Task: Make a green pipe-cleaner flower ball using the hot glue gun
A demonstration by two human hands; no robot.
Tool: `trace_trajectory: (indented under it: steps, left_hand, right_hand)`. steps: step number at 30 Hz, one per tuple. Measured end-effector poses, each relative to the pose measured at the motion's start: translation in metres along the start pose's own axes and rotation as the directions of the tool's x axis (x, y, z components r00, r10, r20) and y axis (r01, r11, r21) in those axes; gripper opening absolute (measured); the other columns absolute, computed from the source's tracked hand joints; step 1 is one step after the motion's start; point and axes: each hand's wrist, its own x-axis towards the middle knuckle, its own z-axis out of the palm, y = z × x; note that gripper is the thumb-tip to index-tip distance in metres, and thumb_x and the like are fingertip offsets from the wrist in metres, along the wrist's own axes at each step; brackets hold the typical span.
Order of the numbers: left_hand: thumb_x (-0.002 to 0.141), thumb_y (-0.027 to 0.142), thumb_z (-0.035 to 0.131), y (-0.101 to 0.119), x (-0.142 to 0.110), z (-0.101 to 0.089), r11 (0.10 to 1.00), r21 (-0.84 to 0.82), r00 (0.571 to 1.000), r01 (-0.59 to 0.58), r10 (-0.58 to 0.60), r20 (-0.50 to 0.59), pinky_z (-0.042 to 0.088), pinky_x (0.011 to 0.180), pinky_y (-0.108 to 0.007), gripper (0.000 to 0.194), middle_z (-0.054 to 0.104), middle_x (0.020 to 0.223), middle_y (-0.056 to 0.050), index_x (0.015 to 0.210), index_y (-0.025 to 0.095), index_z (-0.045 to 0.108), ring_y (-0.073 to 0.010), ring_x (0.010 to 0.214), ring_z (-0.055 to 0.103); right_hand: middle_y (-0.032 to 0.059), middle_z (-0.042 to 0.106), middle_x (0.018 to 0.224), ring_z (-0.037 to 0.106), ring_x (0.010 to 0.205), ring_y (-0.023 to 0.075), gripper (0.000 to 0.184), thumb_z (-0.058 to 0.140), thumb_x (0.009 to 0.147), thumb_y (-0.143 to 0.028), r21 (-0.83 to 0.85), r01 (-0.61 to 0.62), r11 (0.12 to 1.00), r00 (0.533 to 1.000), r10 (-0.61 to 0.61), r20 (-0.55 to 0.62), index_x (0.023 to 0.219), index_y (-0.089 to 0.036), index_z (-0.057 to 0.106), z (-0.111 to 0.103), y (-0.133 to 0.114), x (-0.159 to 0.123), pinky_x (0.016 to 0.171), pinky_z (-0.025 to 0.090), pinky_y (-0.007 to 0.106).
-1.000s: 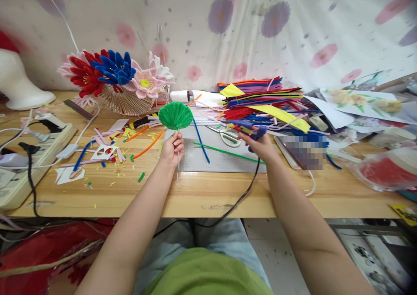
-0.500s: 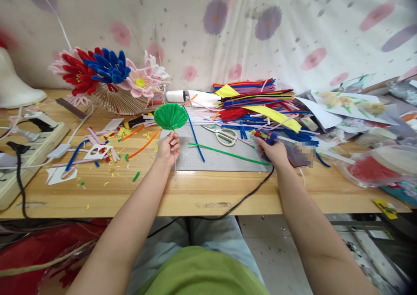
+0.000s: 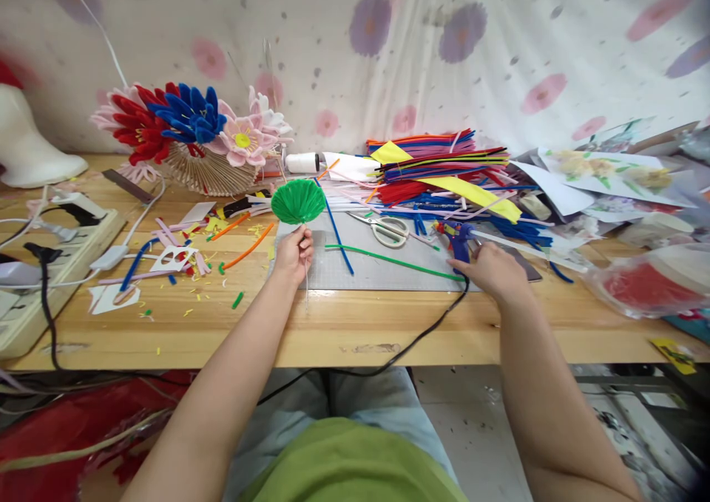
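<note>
My left hand [image 3: 296, 256] is closed in a pinch on the thin wire stem of a round green pipe-cleaner leaf [image 3: 298, 201]. The leaf stands upright above the fingers, and the stem ends hang below the hand. At the right, a blue hot glue gun [image 3: 458, 242] rests on the table with a clear glue stick [image 3: 513, 246] poking out of its back. Just beside its handle is my right hand [image 3: 495, 273], thumb and fingers apart, the thumb near the handle. Between the hands lie a green pipe cleaner [image 3: 391, 259], a blue pipe cleaner [image 3: 336, 228] and scissors [image 3: 385, 230] on a grey cutting mat [image 3: 360, 274].
Pipe-cleaner flowers [image 3: 191, 114] stand at the back left near a power strip [image 3: 58, 280]. Bundles of pipe cleaners [image 3: 444, 168] are piled behind the mat. Scraps [image 3: 183, 258] litter the left side. The gun's black cord [image 3: 421, 333] crosses the table's front edge.
My right hand has carried the glue gun rightward, set it down, and loosened from it, moving right. My left hand keeps holding the green leaf in nearly the same place.
</note>
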Motion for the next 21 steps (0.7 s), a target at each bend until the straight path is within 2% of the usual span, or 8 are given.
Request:
trace_trajectory:
  steps: [2,3,7,9,12,16,18,21]
  left_hand:
    - [0.085,0.008,0.045,-0.001,0.000,0.001,1.000,0.029,1.000,-0.008,0.008,-0.007,0.017,0.028,-0.007,0.018,0.046,0.056,0.005,0.067,0.011,0.047,0.0027,0.035,0.031]
    - [0.085,0.008,0.045,-0.002,0.000,0.002,0.999,0.043,1.000,-0.011,0.011,-0.004,0.017,0.028,-0.008,0.019,0.046,0.056,0.005,0.067,0.011,0.047,0.0025,0.035,0.031]
    - [0.085,0.006,0.042,-0.005,0.000,0.001,0.996,0.088,0.999,-0.002,-0.001,0.032,0.019,0.030,-0.008,0.019,0.047,0.056,0.004,0.067,0.011,0.046,0.0014,0.036,0.033]
    - [0.085,0.005,0.041,-0.006,0.000,0.000,0.995,0.101,0.999,0.008,-0.013,0.052,0.022,0.032,-0.008,0.020,0.047,0.056,0.003,0.067,0.011,0.046,0.0009,0.038,0.035]
    - [0.084,0.005,0.042,-0.008,0.001,-0.002,0.993,0.116,0.997,0.011,-0.020,0.077,0.026,0.035,-0.009,0.019,0.050,0.058,0.001,0.067,0.012,0.045,-0.0002,0.041,0.038]
    - [0.083,0.005,0.042,-0.011,0.002,-0.004,0.990,0.141,0.994,0.008,-0.022,0.103,0.023,0.035,-0.010,0.017,0.050,0.059,0.001,0.068,0.013,0.043,0.0000,0.039,0.034]
    - [0.081,0.005,0.045,-0.012,0.002,-0.004,0.987,0.158,0.992,0.018,-0.038,0.122,0.018,0.034,-0.010,0.018,0.046,0.056,0.003,0.066,0.014,0.040,0.0003,0.037,0.029]
    - [0.078,0.006,0.050,-0.012,0.001,-0.003,0.980,0.193,0.991,0.037,-0.061,0.121,0.014,0.034,-0.010,0.021,0.040,0.053,0.006,0.065,0.016,0.036,0.0002,0.035,0.025]
  right_hand:
    - [0.0098,0.063,0.073,0.058,0.068,0.0232,0.036,0.062,0.067,-0.053,0.079,0.105,0.991,0.978,-0.117,0.171,0.074,-0.019,0.058,-0.003,-0.021,-0.009,0.059,0.041,0.033]
    - [0.0073,0.063,0.074,0.056,0.067,0.0205,0.030,0.061,0.070,-0.049,0.149,0.192,0.970,0.955,-0.219,0.197,0.075,-0.019,0.058,-0.002,-0.036,-0.012,0.059,0.040,0.032]
    - [0.0047,0.062,0.087,0.054,0.075,0.0151,0.020,0.060,0.075,-0.033,0.406,0.496,0.767,0.821,-0.567,0.069,0.089,-0.019,0.060,0.022,-0.110,-0.009,0.069,0.040,0.027]
    - [0.0059,0.060,0.090,0.053,0.077,0.0143,0.021,0.062,0.075,-0.028,0.459,0.530,0.713,0.791,-0.611,0.036,0.092,-0.017,0.060,0.038,-0.142,-0.003,0.071,0.040,0.027]
    - [0.0054,0.058,0.084,0.051,0.078,0.0151,0.009,0.063,0.072,-0.023,0.448,0.574,0.685,0.744,-0.665,0.063,0.079,-0.017,0.060,0.051,-0.169,0.004,0.072,0.038,0.027]
    - [0.0012,0.055,0.072,0.048,0.066,0.0128,0.005,0.055,0.076,-0.019,0.554,0.454,0.698,0.808,-0.585,0.074,0.072,-0.018,0.053,0.045,-0.170,0.011,0.064,0.036,0.025]
    - [-0.0006,0.054,0.070,0.046,0.062,0.0118,0.007,0.053,0.078,-0.024,0.670,0.400,0.625,0.843,-0.537,-0.002,0.073,-0.019,0.050,0.038,-0.166,0.011,0.061,0.035,0.025]
    - [-0.0012,0.053,0.068,0.045,0.061,0.0113,0.019,0.054,0.077,-0.036,0.781,0.414,0.467,0.847,-0.513,-0.142,0.070,-0.020,0.047,0.033,-0.169,0.006,0.059,0.035,0.024]
